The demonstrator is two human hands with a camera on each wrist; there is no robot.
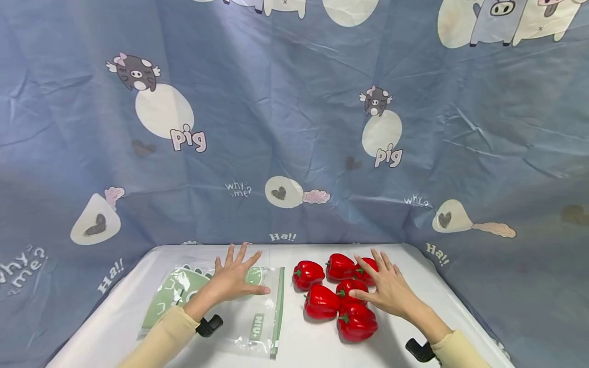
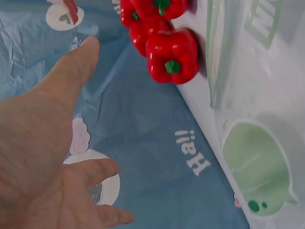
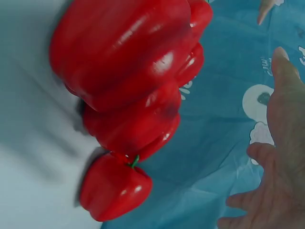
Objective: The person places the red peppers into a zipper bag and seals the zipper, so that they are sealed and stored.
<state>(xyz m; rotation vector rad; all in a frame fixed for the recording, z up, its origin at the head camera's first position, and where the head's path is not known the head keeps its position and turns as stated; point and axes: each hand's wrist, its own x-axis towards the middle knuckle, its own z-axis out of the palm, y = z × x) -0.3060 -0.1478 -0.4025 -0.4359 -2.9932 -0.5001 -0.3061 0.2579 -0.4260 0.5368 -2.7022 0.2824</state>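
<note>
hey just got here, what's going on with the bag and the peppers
A person has both hands out over a white table, fingers spread, holding nothing. The left hand is over a clear plastic bag with green print, which lies flat. The right hand is at the right side of a group of six red peppers; whether it touches one is hard to tell. The peppers sit on the table to the right of the bag, none of them inside it.

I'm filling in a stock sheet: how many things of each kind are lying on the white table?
Red bell peppers: 6
Clear plastic bag with green print: 1
Total: 7
</note>
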